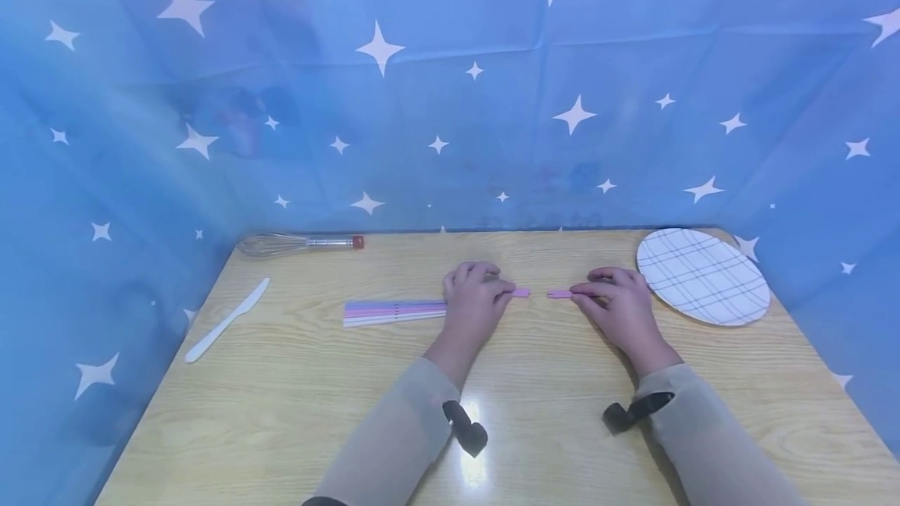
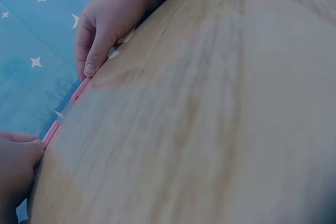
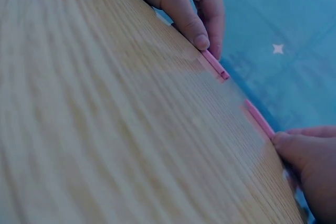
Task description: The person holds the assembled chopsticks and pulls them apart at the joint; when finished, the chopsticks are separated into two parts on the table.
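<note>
My left hand (image 1: 474, 299) pinches a small pink plastic strip (image 1: 520, 293) between thumb and finger, low over the wooden table (image 1: 541, 428). Facing it, my right hand (image 1: 622, 307) pinches a second pink strip (image 1: 560, 294). The free ends of the two strips point at each other in one line, with a short gap between them. A slot shows in the end of the left strip (image 3: 218, 68) in the right wrist view. To the left of my left hand lie several long thin strips (image 1: 394, 311) in purple, pink and white, side by side, their right ends hidden by that hand.
At the back left edge lies a wire whisk (image 1: 302, 244) with a red handle tip. A white knife (image 1: 228, 320) lies near the left edge. An oval white plate (image 1: 703, 276) with a line grid stands at the back right. A blue starred cloth (image 1: 450, 100) hangs behind.
</note>
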A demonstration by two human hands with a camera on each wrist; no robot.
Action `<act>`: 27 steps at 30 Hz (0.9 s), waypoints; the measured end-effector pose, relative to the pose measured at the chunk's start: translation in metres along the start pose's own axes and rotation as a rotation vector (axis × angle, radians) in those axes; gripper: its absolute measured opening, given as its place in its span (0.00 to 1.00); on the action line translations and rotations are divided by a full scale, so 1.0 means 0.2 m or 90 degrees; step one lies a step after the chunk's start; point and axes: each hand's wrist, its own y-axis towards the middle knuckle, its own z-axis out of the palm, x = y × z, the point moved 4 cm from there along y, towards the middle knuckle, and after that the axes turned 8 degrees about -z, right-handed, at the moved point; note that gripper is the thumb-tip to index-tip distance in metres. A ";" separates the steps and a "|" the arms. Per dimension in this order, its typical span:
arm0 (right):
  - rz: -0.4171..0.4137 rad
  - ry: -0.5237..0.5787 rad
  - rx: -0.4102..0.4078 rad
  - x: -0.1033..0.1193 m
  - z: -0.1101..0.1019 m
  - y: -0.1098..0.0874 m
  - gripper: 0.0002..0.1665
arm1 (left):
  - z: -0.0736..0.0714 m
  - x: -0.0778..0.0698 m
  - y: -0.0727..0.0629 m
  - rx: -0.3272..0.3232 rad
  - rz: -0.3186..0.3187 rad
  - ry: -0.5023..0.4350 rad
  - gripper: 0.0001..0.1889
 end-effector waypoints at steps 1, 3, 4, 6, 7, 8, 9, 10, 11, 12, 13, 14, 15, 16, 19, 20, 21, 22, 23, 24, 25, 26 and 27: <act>-0.002 -0.001 -0.001 0.00 0.00 0.00 0.07 | 0.00 0.00 0.00 0.000 0.000 -0.003 0.09; -0.005 -0.004 -0.003 0.01 0.00 0.01 0.08 | -0.01 0.00 0.00 -0.001 0.000 -0.009 0.09; -0.004 -0.006 -0.001 0.01 0.00 0.01 0.08 | -0.01 0.00 0.00 0.001 -0.001 -0.011 0.09; 0.002 -0.009 0.004 0.01 0.00 0.02 0.08 | -0.01 0.00 0.00 0.001 -0.001 -0.017 0.09; 0.008 -0.010 0.008 0.01 0.00 0.02 0.08 | -0.01 0.00 0.00 0.002 -0.002 -0.021 0.09; 0.014 -0.011 0.013 0.01 0.00 0.02 0.08 | -0.01 0.00 0.00 0.002 -0.002 -0.025 0.09; 0.019 -0.011 0.016 0.02 0.00 0.02 0.08 | -0.01 0.00 0.00 0.003 -0.002 -0.029 0.10; 0.024 -0.011 0.019 0.02 0.00 0.02 0.07 | -0.01 0.00 0.00 0.004 -0.002 -0.032 0.10; 0.026 -0.009 0.019 0.02 0.00 0.01 0.07 | -0.01 0.00 0.00 0.005 -0.002 -0.038 0.10; 0.027 -0.006 0.018 0.02 0.00 0.01 0.07 | -0.01 0.01 0.00 0.006 -0.003 -0.043 0.11; 0.023 -0.005 0.013 0.03 0.00 0.01 0.07 | -0.01 0.01 0.00 0.005 -0.003 -0.048 0.12; 0.018 -0.004 0.007 0.03 0.00 0.01 0.07 | -0.01 0.01 0.00 0.005 -0.002 -0.051 0.12; 0.011 -0.003 -0.001 0.04 0.00 0.01 0.07 | -0.01 0.01 -0.01 0.005 -0.001 -0.054 0.13; 0.004 -0.003 -0.008 0.04 0.00 0.02 0.07 | -0.01 0.01 -0.01 0.004 0.000 -0.057 0.14; -0.011 -0.004 -0.025 0.04 -0.01 0.02 0.08 | -0.01 0.01 -0.01 -0.008 0.006 -0.065 0.14; -0.012 -0.004 -0.027 0.05 0.00 0.02 0.08 | -0.01 0.02 -0.01 -0.012 0.008 -0.069 0.14; -0.011 -0.005 -0.029 0.05 0.00 0.02 0.08 | -0.01 0.02 -0.02 -0.018 0.010 -0.073 0.14; -0.010 -0.005 -0.031 0.04 0.00 0.02 0.08 | -0.01 0.02 -0.02 -0.024 0.012 -0.077 0.14; -0.007 -0.005 -0.032 0.04 0.00 0.02 0.08 | -0.01 0.02 -0.02 -0.031 0.015 -0.083 0.13; -0.005 -0.004 -0.034 0.04 0.00 0.02 0.08 | -0.01 0.02 -0.02 -0.036 0.017 -0.088 0.13; -0.006 -0.005 -0.038 0.04 0.01 0.02 0.08 | -0.01 0.02 -0.03 -0.042 0.019 -0.094 0.13; -0.006 -0.002 -0.043 0.04 0.01 0.02 0.08 | -0.01 0.02 -0.03 -0.045 0.019 -0.097 0.13; -0.006 0.003 -0.047 0.04 0.01 0.02 0.08 | -0.01 0.02 -0.03 -0.047 0.019 -0.100 0.13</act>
